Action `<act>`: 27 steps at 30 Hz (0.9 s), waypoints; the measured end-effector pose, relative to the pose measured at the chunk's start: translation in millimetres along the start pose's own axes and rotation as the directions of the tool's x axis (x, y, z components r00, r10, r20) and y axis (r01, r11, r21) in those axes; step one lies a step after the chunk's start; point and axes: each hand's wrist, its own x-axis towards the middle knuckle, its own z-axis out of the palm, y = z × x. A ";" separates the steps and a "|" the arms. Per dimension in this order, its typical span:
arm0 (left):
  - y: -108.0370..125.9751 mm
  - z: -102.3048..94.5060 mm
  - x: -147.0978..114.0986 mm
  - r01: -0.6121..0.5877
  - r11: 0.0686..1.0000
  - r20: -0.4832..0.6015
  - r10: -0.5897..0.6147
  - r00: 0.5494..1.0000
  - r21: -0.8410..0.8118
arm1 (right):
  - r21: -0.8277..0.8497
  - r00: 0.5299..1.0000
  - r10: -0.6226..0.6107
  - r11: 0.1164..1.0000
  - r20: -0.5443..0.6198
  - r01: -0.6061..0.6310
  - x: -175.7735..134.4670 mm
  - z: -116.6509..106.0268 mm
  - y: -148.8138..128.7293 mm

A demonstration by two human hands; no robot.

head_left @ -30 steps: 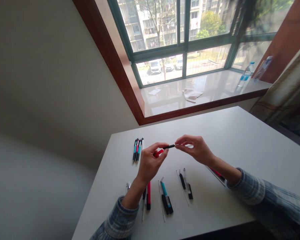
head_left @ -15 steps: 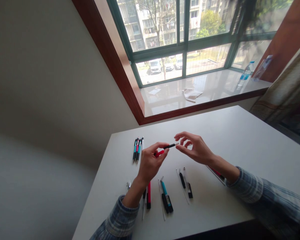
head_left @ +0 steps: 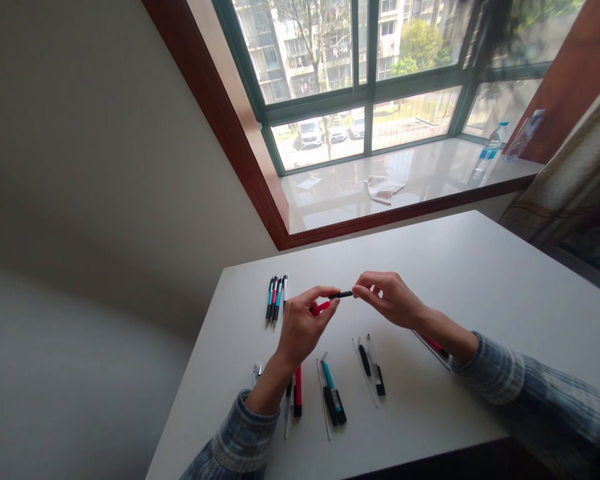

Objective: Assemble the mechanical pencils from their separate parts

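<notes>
My left hand point(head_left: 300, 327) is closed around a pen point(head_left: 341, 295) with a red barrel and a black grip. The pen lies nearly level above the table, its black end toward the right. My right hand point(head_left: 390, 297) pinches the pen's tip end between thumb and fingers, and the tip itself is hidden there. Below my hands lie pen parts in groups: a teal barrel point(head_left: 329, 377) with black pieces and a thin refill point(head_left: 323, 400), a red barrel point(head_left: 298, 393) partly behind my left wrist, and a clear barrel point(head_left: 371, 350) with a black grip point(head_left: 365, 360).
Several whole pens point(head_left: 275, 300) lie side by side at the table's left. More red and silver parts point(head_left: 433, 343) are half hidden beside my right forearm. Behind the white table point(head_left: 455, 267), a windowsill point(head_left: 340, 200) holds a cloth point(head_left: 384, 189) and two bottles point(head_left: 493, 143).
My right hand's fingers have closed from apart onto the pen's tip end, covering the silver tip. My left hand and the pen have hardly moved.
</notes>
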 end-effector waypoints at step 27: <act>1.4 0.8 -0.3 -0.023 0.999 0.027 0.022 0.999 0.049 | 0.004 0.997 0.067 0.998 0.040 -0.067 -2.0 4.8 1.9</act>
